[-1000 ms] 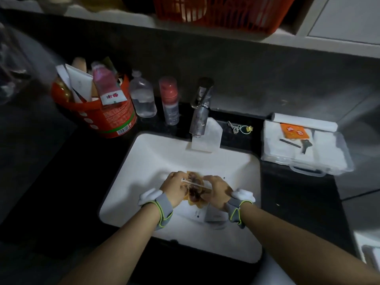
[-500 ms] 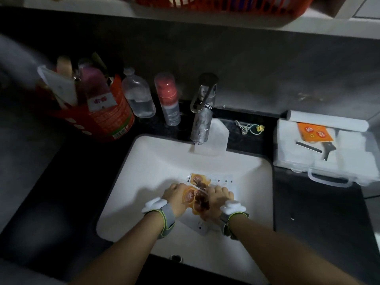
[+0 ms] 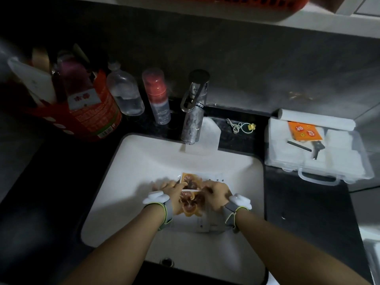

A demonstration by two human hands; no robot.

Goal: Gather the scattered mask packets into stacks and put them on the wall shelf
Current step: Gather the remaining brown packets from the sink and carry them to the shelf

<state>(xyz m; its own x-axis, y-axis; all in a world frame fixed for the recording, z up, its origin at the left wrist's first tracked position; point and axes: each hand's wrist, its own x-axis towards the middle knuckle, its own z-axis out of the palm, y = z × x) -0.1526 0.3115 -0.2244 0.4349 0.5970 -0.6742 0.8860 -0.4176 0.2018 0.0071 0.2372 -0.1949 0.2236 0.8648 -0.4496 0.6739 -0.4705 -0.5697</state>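
Several mask packets (image 3: 192, 199), white with orange and brown prints, lie in the middle of the white sink basin (image 3: 131, 182). My left hand (image 3: 172, 192) and my right hand (image 3: 218, 195) are down on them from either side, fingers curled around the edges of the top packets. One more packet (image 3: 190, 178) pokes out just beyond my fingers, and a white one (image 3: 205, 225) shows below my right wrist. The wall shelf (image 3: 308, 25) runs along the top edge of the view.
A chrome tap (image 3: 194, 108) stands behind the basin. Left of it are a red-capped can (image 3: 157, 95), a clear bottle (image 3: 125, 93) and a red tub of toiletries (image 3: 82, 108). A clear plastic box (image 3: 316, 151) sits right. A red basket (image 3: 246, 3) is on the shelf.
The view has tilted down and closer. My hands have shifted slightly lower in the basin, pulling the packets together; another packet now shows beyond my fingers.
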